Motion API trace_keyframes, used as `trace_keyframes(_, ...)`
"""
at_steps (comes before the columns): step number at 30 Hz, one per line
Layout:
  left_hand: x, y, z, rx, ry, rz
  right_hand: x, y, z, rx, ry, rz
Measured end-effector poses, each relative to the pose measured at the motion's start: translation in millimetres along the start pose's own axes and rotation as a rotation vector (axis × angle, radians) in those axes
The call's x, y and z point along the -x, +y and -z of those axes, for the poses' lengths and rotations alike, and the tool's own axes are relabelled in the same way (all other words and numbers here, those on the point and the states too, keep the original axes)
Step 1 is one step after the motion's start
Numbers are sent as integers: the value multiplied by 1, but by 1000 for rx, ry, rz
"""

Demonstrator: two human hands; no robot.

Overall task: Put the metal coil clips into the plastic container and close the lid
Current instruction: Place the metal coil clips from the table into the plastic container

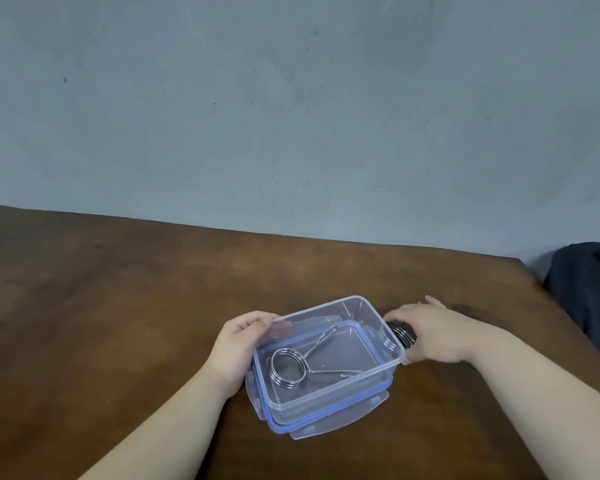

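A clear plastic container (pixel 329 398) sits on its blue-rimmed lid (pixel 326 429) near the table's front middle. One metal coil clip (pixel 286 366) lies inside, its two handles pointing right. My left hand (pixel 238 344) grips the container's left rim with thumb over the edge. My right hand (pixel 430 332) is just outside the right wall, closed around a second metal coil clip (pixel 404 336), whose dark coil shows beside and through the wall.
The brown wooden table (pixel 118 323) runs to a grey wall behind. Its right edge slopes down past my right arm. A dark cloth-like object (pixel 589 292) lies beyond the table's right corner.
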State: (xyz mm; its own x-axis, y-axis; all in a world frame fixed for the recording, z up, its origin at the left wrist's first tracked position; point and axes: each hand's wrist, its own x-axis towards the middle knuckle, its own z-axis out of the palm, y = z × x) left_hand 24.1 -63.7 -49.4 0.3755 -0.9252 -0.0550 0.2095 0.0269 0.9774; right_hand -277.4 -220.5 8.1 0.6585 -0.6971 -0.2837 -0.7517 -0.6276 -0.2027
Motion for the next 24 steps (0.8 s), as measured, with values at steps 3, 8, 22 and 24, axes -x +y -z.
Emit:
trace_keyframes(3,-2,1,-2,-47,15,5,17,-1,21,-230,139,-67)
trace_keyframes(8,-6,2,-6,-85,-10,29,45,-70,73,-398,403,144)
trace_keyframes(22,-4,2,-4,-53,-14,34,-13,-160,-4,265,51,281)
trace_keyframes(24,-5,2,-3,-51,-26,30,-12,-162,-9,244,61,295)
